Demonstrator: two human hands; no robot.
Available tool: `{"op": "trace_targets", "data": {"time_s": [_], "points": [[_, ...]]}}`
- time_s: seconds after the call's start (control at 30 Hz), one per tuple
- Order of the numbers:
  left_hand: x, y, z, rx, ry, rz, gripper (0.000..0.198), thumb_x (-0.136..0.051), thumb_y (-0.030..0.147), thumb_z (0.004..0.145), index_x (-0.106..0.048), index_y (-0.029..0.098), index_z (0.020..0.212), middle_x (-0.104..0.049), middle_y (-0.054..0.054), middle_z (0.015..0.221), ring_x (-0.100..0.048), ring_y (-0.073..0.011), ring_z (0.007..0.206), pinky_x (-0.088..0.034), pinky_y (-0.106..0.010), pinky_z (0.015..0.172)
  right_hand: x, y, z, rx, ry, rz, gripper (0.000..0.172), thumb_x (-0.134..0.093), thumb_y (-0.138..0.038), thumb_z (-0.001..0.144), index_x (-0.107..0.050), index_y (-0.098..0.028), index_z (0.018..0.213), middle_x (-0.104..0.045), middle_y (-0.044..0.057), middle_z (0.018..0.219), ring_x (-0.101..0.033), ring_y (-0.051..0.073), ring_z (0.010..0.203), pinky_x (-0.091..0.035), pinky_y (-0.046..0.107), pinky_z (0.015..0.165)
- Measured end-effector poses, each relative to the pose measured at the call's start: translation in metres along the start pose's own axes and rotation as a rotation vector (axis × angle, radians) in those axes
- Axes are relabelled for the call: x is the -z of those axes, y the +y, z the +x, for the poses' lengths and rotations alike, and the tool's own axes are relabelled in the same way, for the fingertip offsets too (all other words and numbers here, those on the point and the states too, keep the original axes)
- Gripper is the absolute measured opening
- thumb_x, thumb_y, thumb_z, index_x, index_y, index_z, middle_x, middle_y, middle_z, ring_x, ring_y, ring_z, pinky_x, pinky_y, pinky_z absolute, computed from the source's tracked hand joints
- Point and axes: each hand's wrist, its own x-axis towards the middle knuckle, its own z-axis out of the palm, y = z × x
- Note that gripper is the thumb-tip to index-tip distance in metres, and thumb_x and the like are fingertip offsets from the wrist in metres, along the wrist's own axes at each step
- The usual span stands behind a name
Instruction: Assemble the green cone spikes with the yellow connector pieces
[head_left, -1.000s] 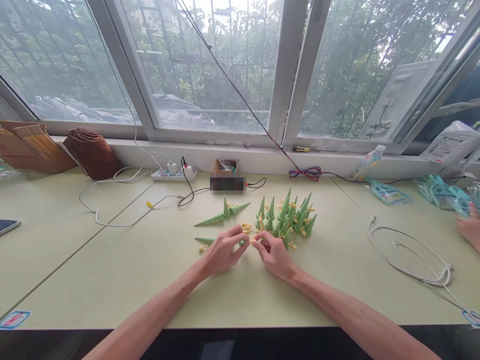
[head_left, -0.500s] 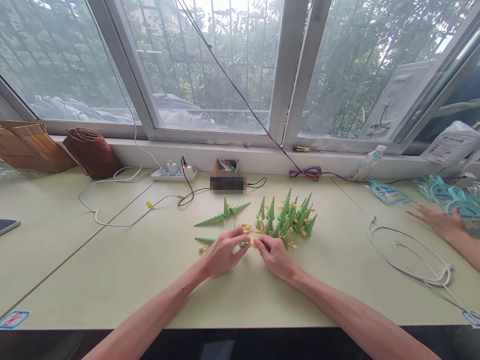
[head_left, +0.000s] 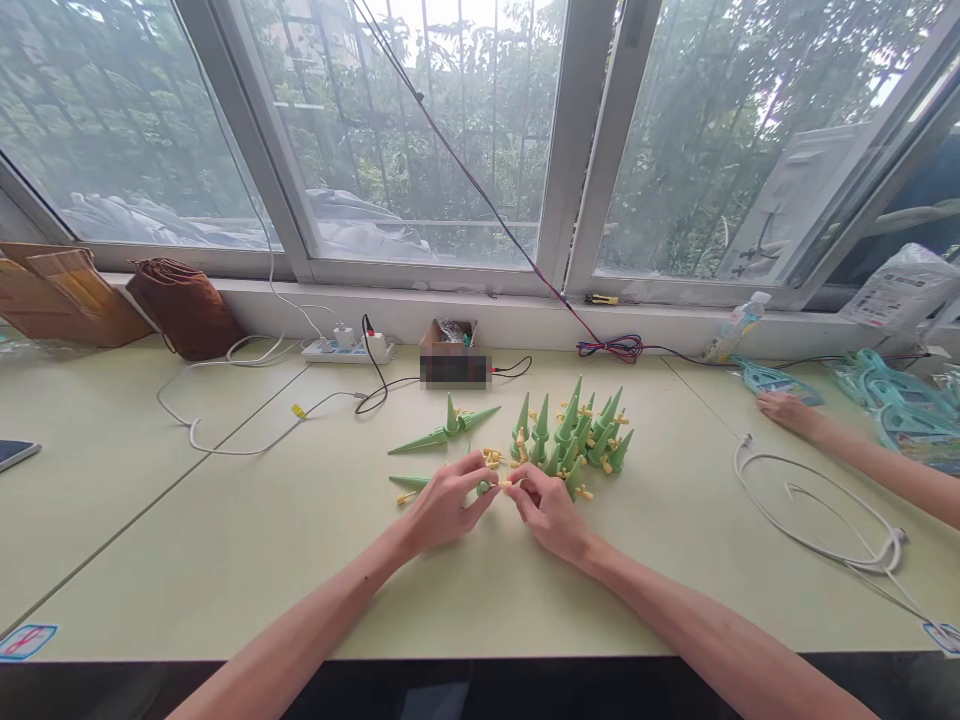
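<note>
Near the middle of the table, my left hand (head_left: 452, 502) is closed on a green part, mostly hidden by its fingers. My right hand (head_left: 551, 510) pinches a small yellow piece (head_left: 505, 485) between the two hands, where the parts meet. Just behind and to the right stand several upright green cones (head_left: 574, 430) with yellow pieces on them. Small loose yellow pieces (head_left: 493, 456) lie right behind my hands. Farther back on the left, green cones (head_left: 444, 430) lie joined with one pointing up. Another green cone (head_left: 409, 482) lies beside my left hand.
At the right, another person's hand (head_left: 789, 411) reaches to a teal packaged item (head_left: 776, 381). A coiled white cable (head_left: 825, 545) lies nearer. Along the window are a power strip (head_left: 349, 349), small box (head_left: 448, 334), bottle (head_left: 737, 327) and brown bag (head_left: 184, 308).
The other person's hand has moved left, from the teal pile to the single teal packaged item. My hands stay in nearly the same place, with the yellow piece turned slightly between them.
</note>
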Motion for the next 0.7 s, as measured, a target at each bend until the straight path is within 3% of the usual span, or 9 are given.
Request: {"op": "trace_targets", "data": {"time_s": [0.47, 0.6, 0.7], "points": [[0.0011, 0.0014, -0.0002, -0.012, -0.025, 0.005, 0.013, -0.052, 0.021, 0.094, -0.063, 0.018, 0.09, -0.048, -0.003, 0.079, -0.047, -0.012, 0.064, -0.042, -0.023, 0.06, 0.0019, -0.0016, -0.0001, 0.033, 0.005, -0.032, 0.032, -0.045, -0.04, 0.097, -0.05, -0.02, 0.074, -0.034, -0.005, 0.061, -0.028, 0.012, 0.055, -0.023, 0.026, 0.052], [0.0005, 0.0011, 0.0, -0.008, 0.003, -0.009, 0.016, -0.05, 0.024, 0.096, -0.064, 0.018, 0.089, -0.049, -0.003, 0.078, -0.049, -0.0124, 0.065, -0.042, -0.023, 0.06, 0.0012, -0.001, -0.0003, 0.001, 0.006, -0.037, 0.031, -0.045, -0.043, 0.097, -0.055, -0.02, 0.08, -0.035, -0.006, 0.057, -0.029, 0.012, 0.051, -0.024, 0.026, 0.05], [0.0003, 0.001, 0.0007, 0.01, 0.021, -0.006, 0.018, -0.05, 0.025, 0.096, -0.064, 0.017, 0.089, -0.05, -0.003, 0.078, -0.049, -0.0124, 0.064, -0.041, -0.024, 0.059, 0.0002, -0.0003, -0.0003, -0.025, -0.001, -0.011, 0.027, -0.046, -0.044, 0.096, -0.057, -0.019, 0.096, -0.039, -0.007, 0.053, -0.033, 0.012, 0.048, -0.028, 0.025, 0.048]]}}
